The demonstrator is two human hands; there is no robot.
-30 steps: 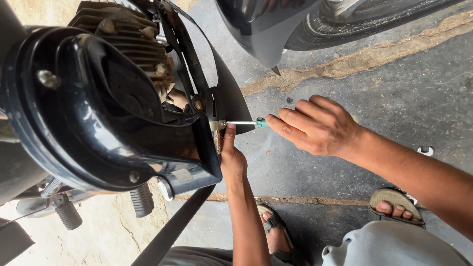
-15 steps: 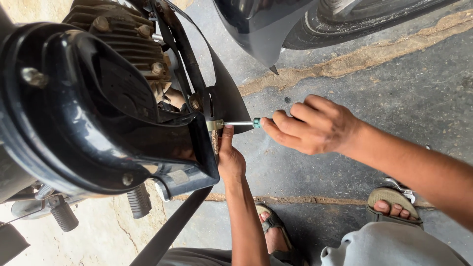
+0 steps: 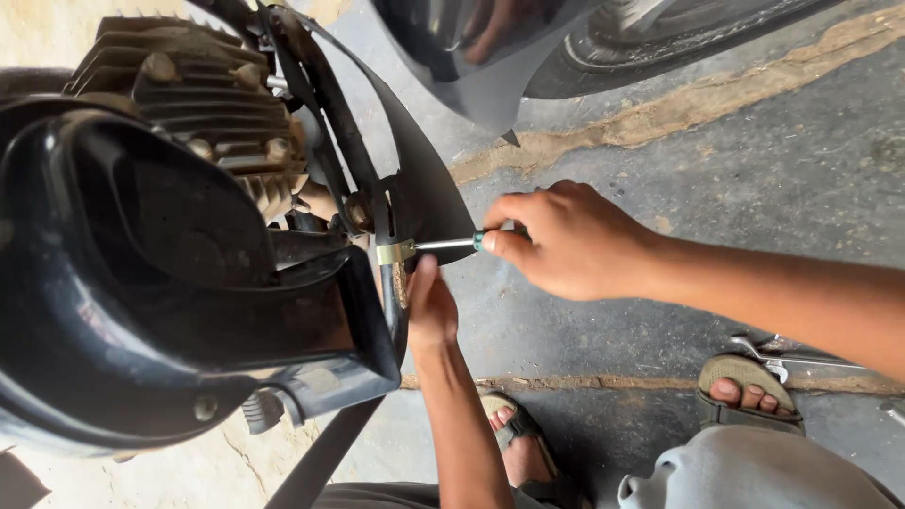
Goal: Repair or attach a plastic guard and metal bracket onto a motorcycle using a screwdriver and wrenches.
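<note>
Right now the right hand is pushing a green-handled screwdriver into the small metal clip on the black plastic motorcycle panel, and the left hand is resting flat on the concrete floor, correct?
Not quite. In the head view the left hand is raised against the black plastic motorcycle panel, just below the small metal clip, not on the concrete floor. The right hand does hold the green-handled screwdriver to the clip.

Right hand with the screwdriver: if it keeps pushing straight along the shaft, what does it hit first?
Likely the small metal clip on the black panel edge. The right hand points its screwdriver there; the tip looks already at it, with the left hand just below.

A motorcycle repair spot: finned engine (image 3: 189,94) upper left, cracked concrete floor (image 3: 754,188), tools (image 3: 782,353) lower right.
</note>
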